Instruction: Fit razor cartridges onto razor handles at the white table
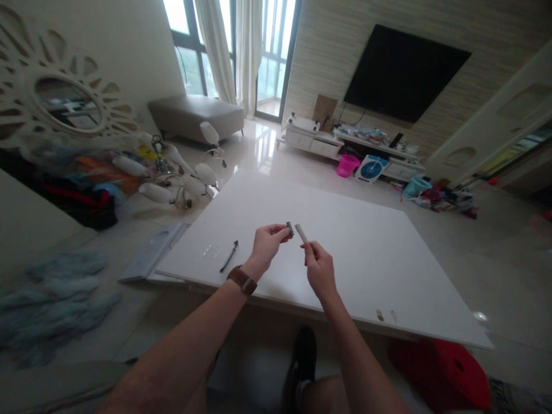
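Note:
In front of me, above the white tabletop (345, 247), my left hand (268, 241) pinches a small dark razor head (290, 229) between thumb and fingers. A pale, narrow stick with a wider tip (301, 232) is gripped in my right hand (319, 265); whether that tip has bristles is too blurred to tell. The stick's tip points at the razor head, with a small gap between them. Left of my left wrist lies a black razor handle (229, 256). Beside it is a clear plastic piece (211, 251).
Two small items lie near the front right edge, one a brownish piece (380, 315). A red stool (444, 374) stands below that corner. Lamp parts with white shades (190, 184) crowd the floor at left. A pink basket (347, 165) is beyond the table.

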`<state>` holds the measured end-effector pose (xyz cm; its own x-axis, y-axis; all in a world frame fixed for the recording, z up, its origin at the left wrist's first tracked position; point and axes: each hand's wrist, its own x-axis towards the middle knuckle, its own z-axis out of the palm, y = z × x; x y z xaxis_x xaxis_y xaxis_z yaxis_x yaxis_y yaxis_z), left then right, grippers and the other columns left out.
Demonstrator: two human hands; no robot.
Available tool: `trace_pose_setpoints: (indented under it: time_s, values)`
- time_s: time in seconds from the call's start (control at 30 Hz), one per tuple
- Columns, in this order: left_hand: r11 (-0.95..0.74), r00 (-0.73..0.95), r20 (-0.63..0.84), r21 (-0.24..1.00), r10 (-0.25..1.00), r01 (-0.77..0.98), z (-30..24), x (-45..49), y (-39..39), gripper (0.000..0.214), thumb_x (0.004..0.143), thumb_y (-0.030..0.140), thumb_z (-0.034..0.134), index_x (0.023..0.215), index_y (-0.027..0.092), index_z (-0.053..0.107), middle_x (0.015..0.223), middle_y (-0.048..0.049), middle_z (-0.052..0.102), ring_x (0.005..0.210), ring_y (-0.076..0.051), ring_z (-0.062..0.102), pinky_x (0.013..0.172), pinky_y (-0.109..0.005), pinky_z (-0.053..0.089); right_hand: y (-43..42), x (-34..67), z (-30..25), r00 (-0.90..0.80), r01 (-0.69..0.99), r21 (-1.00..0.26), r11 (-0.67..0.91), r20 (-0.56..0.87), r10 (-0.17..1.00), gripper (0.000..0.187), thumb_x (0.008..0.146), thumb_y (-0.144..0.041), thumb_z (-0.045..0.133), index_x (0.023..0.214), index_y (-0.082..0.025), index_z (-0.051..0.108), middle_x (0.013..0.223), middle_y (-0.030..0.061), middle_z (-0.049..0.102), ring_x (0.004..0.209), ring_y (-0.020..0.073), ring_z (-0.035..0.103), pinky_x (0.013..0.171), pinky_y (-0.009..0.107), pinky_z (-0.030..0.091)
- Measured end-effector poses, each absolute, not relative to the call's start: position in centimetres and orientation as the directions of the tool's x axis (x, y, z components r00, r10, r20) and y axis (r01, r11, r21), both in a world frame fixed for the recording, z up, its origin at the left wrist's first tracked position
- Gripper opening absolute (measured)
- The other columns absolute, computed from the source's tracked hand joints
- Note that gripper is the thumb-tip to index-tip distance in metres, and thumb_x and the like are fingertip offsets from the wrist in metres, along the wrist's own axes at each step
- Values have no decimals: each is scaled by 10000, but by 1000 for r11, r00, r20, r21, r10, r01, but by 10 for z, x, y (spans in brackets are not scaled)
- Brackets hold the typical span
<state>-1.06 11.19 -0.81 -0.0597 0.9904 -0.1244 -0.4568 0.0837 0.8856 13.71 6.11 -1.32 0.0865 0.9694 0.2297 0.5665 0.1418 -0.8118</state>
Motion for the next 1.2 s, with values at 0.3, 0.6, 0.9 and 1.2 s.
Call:
trace_pose_setpoints:
  time_s: [0.3, 0.6, 0.9, 1.2]
  values:
    - [91, -50, -131, 874, 990, -477, -9, -10, 112, 205, 661, 235, 809, 801, 101, 744, 810, -98, 730, 719, -157, 665, 764, -317, 518, 61, 135, -10, 118, 632, -761, 148, 283, 952, 357, 1015, -457, 408, 890, -224, 648, 583, -24, 503, 536, 160, 449, 537, 272, 244]
    - [99, -40, -141, 844, 989, -527, -11, -10, 112, 220, 659, 218, 828, 809, 94, 726, 820, -92, 730, 737, -160, 677, 791, -320, 518, 62, 136, -12, 122, 697, -706, 126, 290, 949, 320, 1023, -449, 403, 959, -227, 625, 614, -26, 537, 518, 142, 437, 533, 265, 221]
    - [139, 14, -163, 793, 987, -594, -10, -8, 110, 269, 649, 238, 864, 816, 96, 707, 831, -102, 730, 762, -175, 692, 825, -339, 521, 62, 138, -8, 158, 694, -706, 138, 337, 928, 322, 1020, -437, 413, 954, -213, 635, 613, -24, 529, 513, 132, 418, 532, 265, 220]
    - [115, 13, -134, 787, 991, -606, -11, -6, 110, 307, 625, 250, 877, 827, 92, 709, 840, -95, 728, 770, -169, 693, 832, -330, 524, 58, 135, -3, 104, 579, -785, 221, 341, 934, 346, 1010, -451, 441, 906, -196, 650, 583, -40, 451, 511, 125, 388, 514, 261, 228]
